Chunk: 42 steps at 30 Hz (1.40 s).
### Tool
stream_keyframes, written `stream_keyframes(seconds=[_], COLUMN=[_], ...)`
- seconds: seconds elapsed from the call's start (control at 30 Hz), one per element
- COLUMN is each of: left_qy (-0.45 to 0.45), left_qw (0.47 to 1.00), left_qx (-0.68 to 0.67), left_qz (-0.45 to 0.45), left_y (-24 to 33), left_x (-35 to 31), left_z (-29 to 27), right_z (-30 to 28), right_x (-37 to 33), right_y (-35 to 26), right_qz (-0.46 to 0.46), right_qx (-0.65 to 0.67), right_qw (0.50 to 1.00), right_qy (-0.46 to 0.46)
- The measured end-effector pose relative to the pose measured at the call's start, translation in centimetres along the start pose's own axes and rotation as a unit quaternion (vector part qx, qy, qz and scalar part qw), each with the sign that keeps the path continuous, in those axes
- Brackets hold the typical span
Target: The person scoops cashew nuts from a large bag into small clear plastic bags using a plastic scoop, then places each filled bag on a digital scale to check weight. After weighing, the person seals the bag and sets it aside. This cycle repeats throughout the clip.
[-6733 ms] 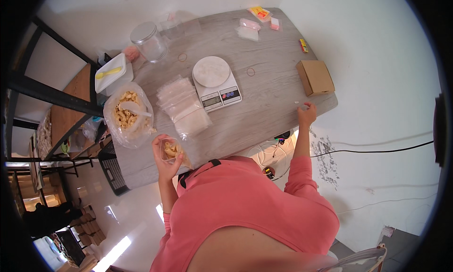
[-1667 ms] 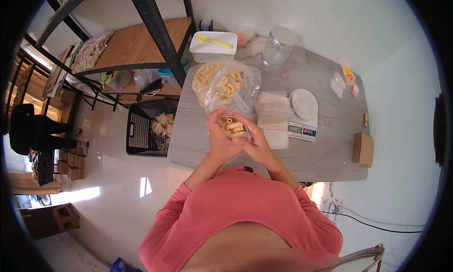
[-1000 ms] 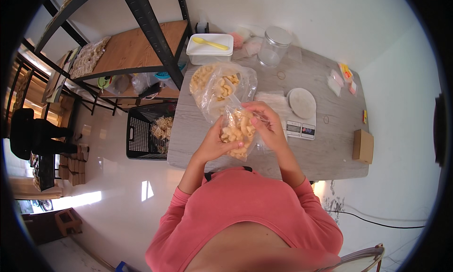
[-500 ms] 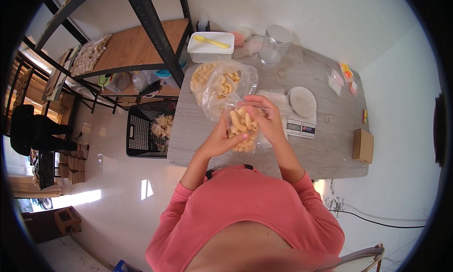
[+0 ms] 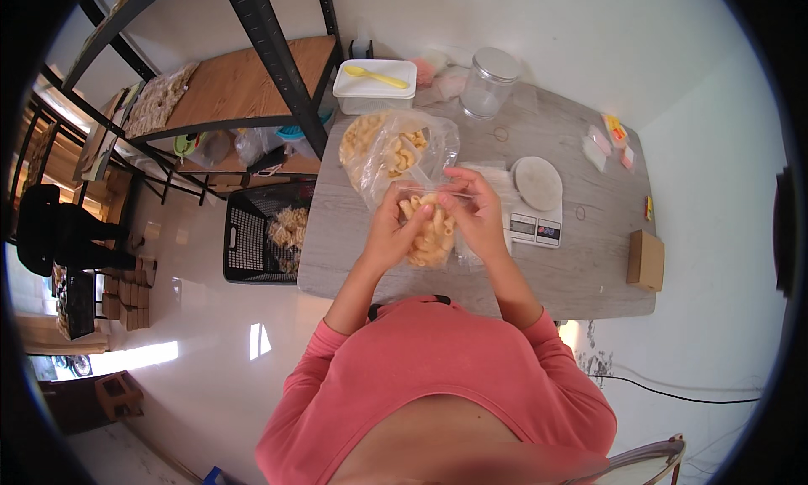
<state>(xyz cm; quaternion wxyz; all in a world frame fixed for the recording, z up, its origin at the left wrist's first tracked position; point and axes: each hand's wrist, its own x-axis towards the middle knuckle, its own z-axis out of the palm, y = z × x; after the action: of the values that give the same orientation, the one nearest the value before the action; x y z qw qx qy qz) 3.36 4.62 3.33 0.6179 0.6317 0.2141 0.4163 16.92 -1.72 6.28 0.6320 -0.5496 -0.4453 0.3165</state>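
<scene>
The small clear bag (image 5: 432, 242), filled with short curved tubes of pale yellow food, is between the two hands, above the near part of the grey counter (image 5: 555, 285). I cannot tell if its bottom touches the surface. The fingers of the left hand (image 5: 389, 234) close on the upper left side of the bag, and the fingers of the right hand (image 5: 478, 217) pinch its top edge at the right. The large plastic bag (image 5: 360, 167) lies just behind.

The small bag is probably light, and its thin film looks soft and rather slippery. The tubes seem dry and brittle, so a strong squeeze could break them. The better hold is the loose film above the food, with light support underneath.
</scene>
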Motion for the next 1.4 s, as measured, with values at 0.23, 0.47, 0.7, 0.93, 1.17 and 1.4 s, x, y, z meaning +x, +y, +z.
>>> stream_keyframes(seconds=[0.23,0.47,0.7,0.93,1.17,1.4], left_qy=[-0.006,-0.072,-0.197,-0.258,-0.244,-0.240], left_qw=[0.996,0.994,0.964,0.942,0.957,0.962], left_qx=[-0.087,0.013,-0.044,0.065,0.122,0.002], left_qz=[-0.023,-0.085,-0.172,-0.203,-0.101,-0.129], left_y=[-0.5,-1.1,-0.6,-0.8,-1.3,-0.2], left_x=[-0.5,-0.3,-1.4,-0.9,-1.1,-1.6], left_z=[1.1,-0.3,1.5,2.9,2.3,-2.1], right_z=[-0.7,-2.3,-4.8,-7.1,-11.8,-22.6], right_x=[-0.5,-1.0,-3.3,-4.2,-4.8,-3.2], right_y=[0.1,-0.8,-1.1,-0.6,1.4,8.6], right_qz=[0.013,-0.041,0.009,0.065,0.058,0.009], right_qx=[-0.001,-0.094,-0.118,-0.101,-0.105,-0.029], right_qw=[1.000,0.992,0.993,0.992,0.986,0.891], right_qy=[0.010,-0.075,-0.028,-0.027,0.115,0.453])
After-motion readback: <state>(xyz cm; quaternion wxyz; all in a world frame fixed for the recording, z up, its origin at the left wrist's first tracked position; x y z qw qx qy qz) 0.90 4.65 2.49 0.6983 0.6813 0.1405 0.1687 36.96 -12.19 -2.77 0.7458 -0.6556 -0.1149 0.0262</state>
